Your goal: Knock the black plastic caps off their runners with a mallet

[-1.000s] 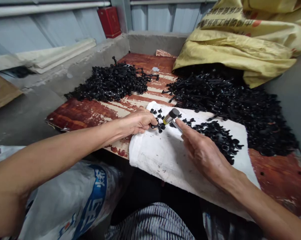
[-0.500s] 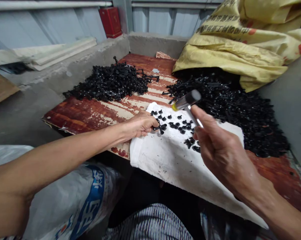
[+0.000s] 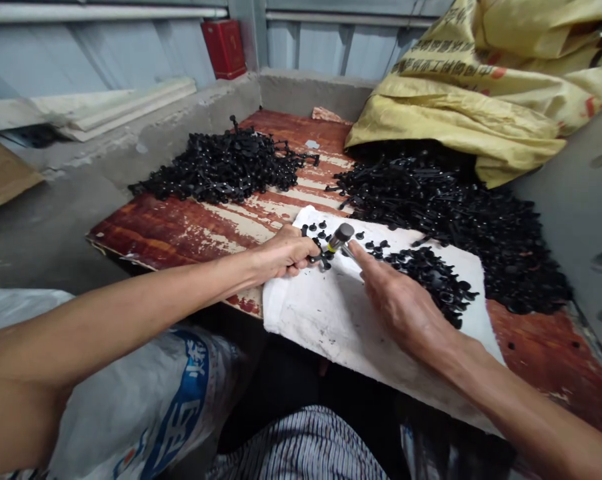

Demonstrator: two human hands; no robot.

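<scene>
My left hand (image 3: 291,252) is closed on a small black part (image 3: 325,260) with round ends, low over a white cloth (image 3: 325,313). In my right hand (image 3: 398,293) is a small mallet (image 3: 341,235) with a dark head, a yellow band and a metal handle. Its head is at the black part, right beside my left fingertips; whether it touches is too small to tell. Loose black round pieces with short stems (image 3: 433,277) lie on the cloth around and right of the hands. My right hand hides some of them.
A heap of black parts (image 3: 231,163) lies on the worn red board (image 3: 145,227) at left. Another heap (image 3: 511,247) spills from a yellow sack (image 3: 455,120) at right. Concrete ledges and a metal wall (image 3: 321,50) enclose the back. A white bag (image 3: 131,400) stands below left.
The mallet has swung down and left, from raised above the cloth to the black part by my left fingers. My left hand has stayed nearly in place, still holding the part.
</scene>
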